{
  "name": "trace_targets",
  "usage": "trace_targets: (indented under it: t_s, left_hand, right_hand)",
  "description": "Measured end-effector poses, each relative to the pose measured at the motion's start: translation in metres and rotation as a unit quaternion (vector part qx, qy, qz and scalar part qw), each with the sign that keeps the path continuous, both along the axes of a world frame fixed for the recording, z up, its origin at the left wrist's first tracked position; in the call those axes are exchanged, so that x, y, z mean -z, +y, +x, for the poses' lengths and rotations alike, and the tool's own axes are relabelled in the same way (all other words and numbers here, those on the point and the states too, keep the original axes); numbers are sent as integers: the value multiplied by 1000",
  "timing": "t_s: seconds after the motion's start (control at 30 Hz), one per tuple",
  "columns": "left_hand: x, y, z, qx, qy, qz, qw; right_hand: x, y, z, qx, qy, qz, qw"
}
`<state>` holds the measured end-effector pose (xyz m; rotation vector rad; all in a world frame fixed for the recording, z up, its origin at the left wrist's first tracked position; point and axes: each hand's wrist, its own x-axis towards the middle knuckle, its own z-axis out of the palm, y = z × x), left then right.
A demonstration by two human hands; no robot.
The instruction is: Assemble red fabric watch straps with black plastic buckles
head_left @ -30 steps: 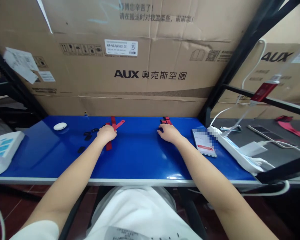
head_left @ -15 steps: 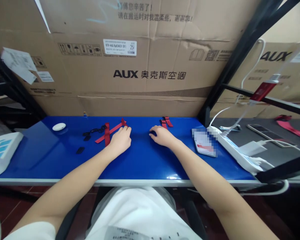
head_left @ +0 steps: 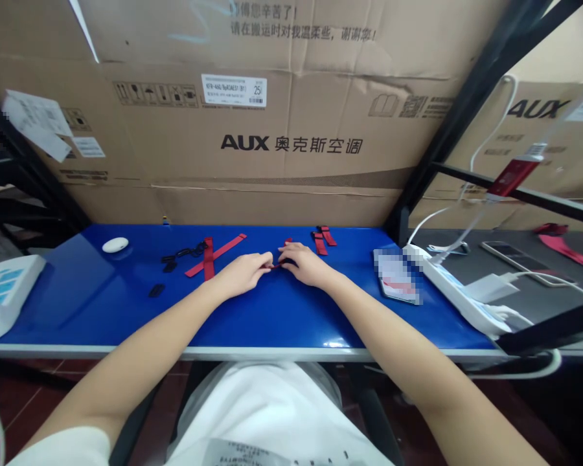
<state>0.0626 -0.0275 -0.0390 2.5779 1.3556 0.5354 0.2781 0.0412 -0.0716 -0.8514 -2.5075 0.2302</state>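
Over the middle of the blue table, my left hand (head_left: 247, 272) pinches one end of a small red strap (head_left: 276, 266). My right hand (head_left: 305, 263) is closed on the same strap, close beside my left fingertips; a bit of red shows behind its fingers. Two longer red straps (head_left: 225, 249) lie crossed on the table left of my hands. Black buckles (head_left: 189, 252) lie beside them, and a flat black piece (head_left: 157, 290) is nearer the front. Two short red straps with black buckles (head_left: 324, 240) rest behind my right hand.
A blurred phone (head_left: 398, 277) and a white power strip (head_left: 457, 294) are on the right. At the left are a white oval object (head_left: 115, 245) and a white device (head_left: 17, 291). A large cardboard box (head_left: 291, 162) stands behind the table (head_left: 282, 317).
My left hand has moved right from the crossed straps, bringing a red strap to the middle. My right hand has come slightly left and closed on it.
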Motion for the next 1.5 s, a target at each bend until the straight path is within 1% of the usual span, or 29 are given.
trace_targets:
  t_s: [0.07, 0.13, 0.23, 0.3, 0.37, 0.43, 0.47, 0.5, 0.57, 0.7, 0.77, 0.83, 0.9, 0.97, 1.03, 1.1, 1.2, 1.27, 1.37, 1.43, 1.5]
  left_hand:
    - [-2, 7, -10, -62, -20, 1, 998]
    - [-4, 14, -20, -109, -37, 12, 993]
    - [-8, 24, -36, -146, -43, 18, 988]
    - [-12, 30, -49, -185, -28, 19, 982]
    - [-15, 37, -65, -250, 2, 35, 968]
    - [-15, 44, -85, -326, 44, 61, 942]
    - [-14, 48, -95, -358, 67, 62, 929]
    - [-11, 51, -103, -383, 87, 60, 918]
    - [-6, 58, -116, -413, 113, 46, 903]
    - [5, 69, -125, -435, 104, 21, 894]
    - [9, 72, -126, -435, 92, 16, 896]
    - [11, 74, -127, -432, 77, 11, 898]
    - [12, 75, -130, -431, 59, 5, 901]
    - [12, 76, -134, -434, 43, -1, 900]
    - [11, 78, -138, -447, 25, -15, 894]
    - [8, 79, -141, -467, 4, -38, 883]
    - [3, 79, -145, -486, -9, -85, 870]
    - [-1, 77, -146, -491, -13, -108, 864]
    - [-5, 75, -145, -495, -17, -117, 861]
    - [-6, 73, -144, -493, -18, -107, 863]
    - [-6, 72, -143, -489, -24, -87, 867]
  right_hand:
    - [-1, 6, 6, 40, 1, -10, 999]
    - [-4, 11, 13, 81, 10, -20, 996]
    - [-8, 15, 22, 117, 24, -37, 992]
    - [-11, 16, 26, 150, 32, -54, 987]
    - [-14, 16, 29, 179, 36, -82, 980]
    - [-19, 14, 32, 193, 44, -117, 973]
    - [-22, 13, 33, 195, 51, -131, 971]
    - [-24, 12, 34, 196, 59, -139, 969]
    - [-29, 11, 36, 192, 73, -140, 968]
    - [-30, 12, 39, 166, 86, -132, 973]
    - [-28, 13, 39, 143, 72, -97, 982]
    - [-27, 11, 38, 122, 30, -40, 991]
    - [-28, 7, 37, 106, -38, -6, 994]
    - [-32, 0, 36, 103, -108, -16, 989]
    - [-34, -6, 33, 107, -146, -32, 983]
    - [-33, -10, 28, 108, -127, -22, 986]
    - [-24, -12, 10, 91, -35, 3, 995]
    - [-14, -12, -6, 74, 2, -17, 997]
    - [-1, -11, -28, 55, 9, -64, 996]
    - [3, -10, -35, 50, 19, -85, 995]
    - [4, -10, -36, 45, 37, -108, 992]
